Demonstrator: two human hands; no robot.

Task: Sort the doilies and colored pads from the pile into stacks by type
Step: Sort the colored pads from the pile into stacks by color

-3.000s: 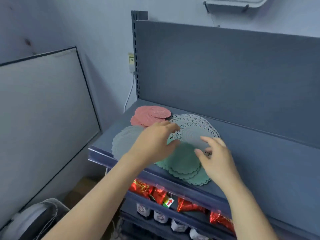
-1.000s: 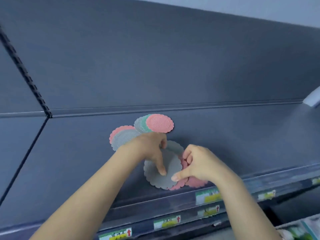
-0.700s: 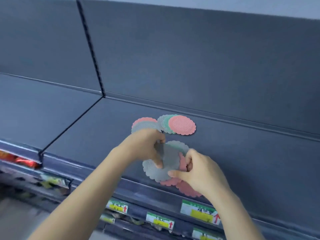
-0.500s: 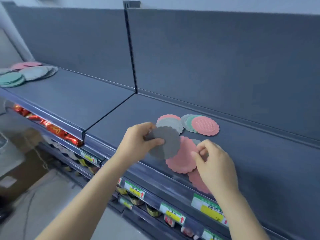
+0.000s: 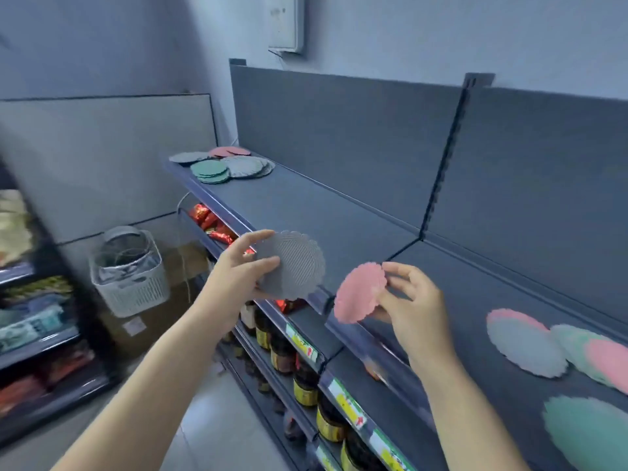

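My left hand (image 5: 234,273) grips a grey scalloped pad (image 5: 295,265) in the air over the shelf's front edge. My right hand (image 5: 411,307) pinches a pink scalloped pad (image 5: 358,294), also lifted off the shelf. At the far left end of the dark shelf (image 5: 339,226) lie sorted stacks: green pads (image 5: 209,171), white lace doilies (image 5: 249,165), grey pads (image 5: 187,157) and pink pads (image 5: 229,151). On the right, loose pads remain: a grey one over pink (image 5: 525,348), a pink one over green (image 5: 605,360) and a green one (image 5: 588,430) at the front.
Below the shelf are rows of jars (image 5: 306,389) with yellow price tags and red foil packets (image 5: 207,219). A white basket (image 5: 131,277) sits on a cardboard box on the floor at left. Another stocked rack (image 5: 30,311) stands at far left.
Both hands have lifted pads off the pile: the left took the grey pad, then the right picked up the pink one. The view has swung left toward the sorted stacks.
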